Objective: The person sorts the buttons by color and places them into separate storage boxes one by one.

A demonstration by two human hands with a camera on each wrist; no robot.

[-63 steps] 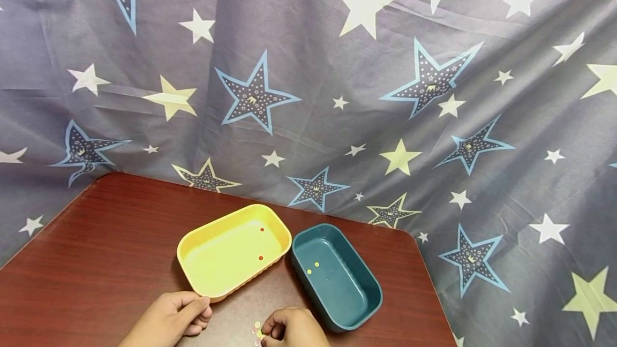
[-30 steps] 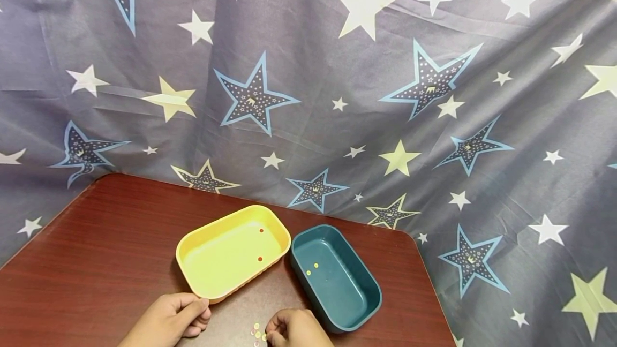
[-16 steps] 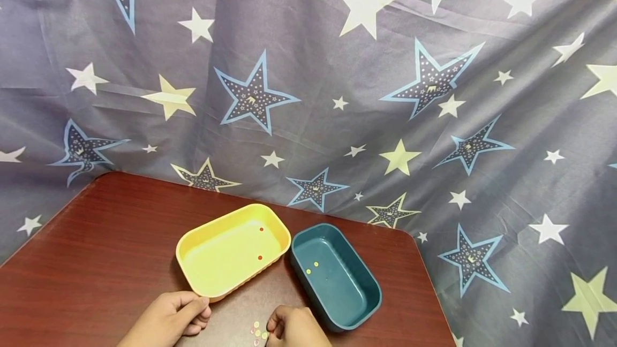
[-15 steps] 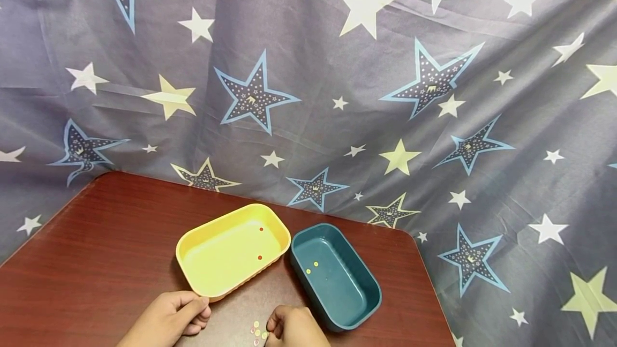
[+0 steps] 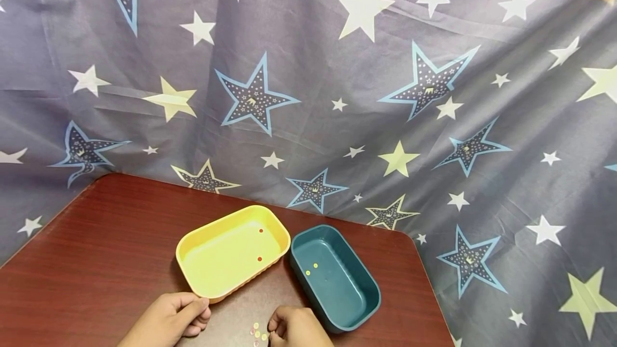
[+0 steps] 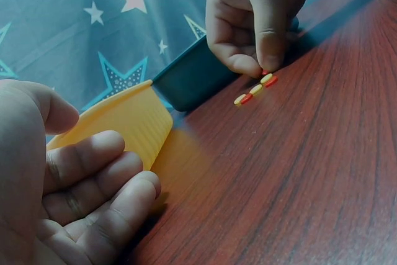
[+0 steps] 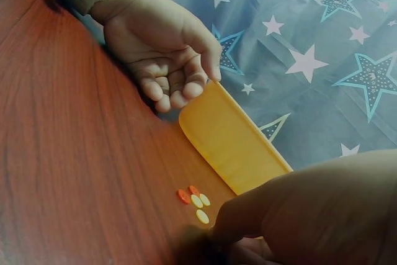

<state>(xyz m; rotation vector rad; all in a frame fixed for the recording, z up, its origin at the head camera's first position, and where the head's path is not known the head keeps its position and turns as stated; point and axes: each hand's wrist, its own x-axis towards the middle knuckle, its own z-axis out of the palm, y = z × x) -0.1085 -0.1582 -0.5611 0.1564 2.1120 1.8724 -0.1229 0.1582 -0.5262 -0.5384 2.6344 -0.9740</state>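
My left hand [image 5: 168, 317] holds the near corner of a yellow plastic bin [image 5: 193, 226], thumb at its rim and fingers curled outside below it. Two red buttons [image 5: 261, 231] lie inside that bin. To the right, my right hand [image 5: 299, 328] is low over the table, beside a small cluster of yellow and red buttons [image 5: 257, 334]. In the left wrist view its thumb and index finger pinch a red button [image 6: 265, 72], mostly hidden by the fingertips. A dark teal bin [image 5: 337, 283] contains two yellow buttons [image 5: 315, 265].
Both bins stand close together on a reddish-brown wood-grain table [image 5: 120, 229]. Behind the table's far edge hangs a grey curtain [image 5: 308, 138] printed with stars, which also runs along the right side.
Since about two seconds ago my right hand has drawn slightly right, away from the button cluster, so more of it shows. My left hand and both bins stay in place.
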